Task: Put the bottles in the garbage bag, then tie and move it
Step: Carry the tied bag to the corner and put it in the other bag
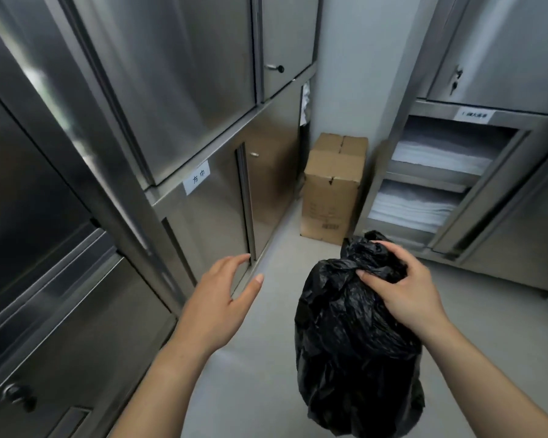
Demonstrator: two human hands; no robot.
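Note:
A full black garbage bag (351, 349) hangs in the lower middle of the view, its neck gathered into a bunched top. My right hand (405, 286) grips that bunched top and holds the bag up above the floor. My left hand (222, 298) is stretched out to the left of the bag, fingers apart and holding nothing, close to the steel cabinet's lower door. The bottles are not visible; the bag hides whatever is inside it.
Stainless steel cabinets (140, 121) line the left side. A tall cardboard box (332, 188) stands in the far corner. On the right, a steel shelf unit (437, 181) holds stacked white linen. Pale floor (260, 358) runs between them.

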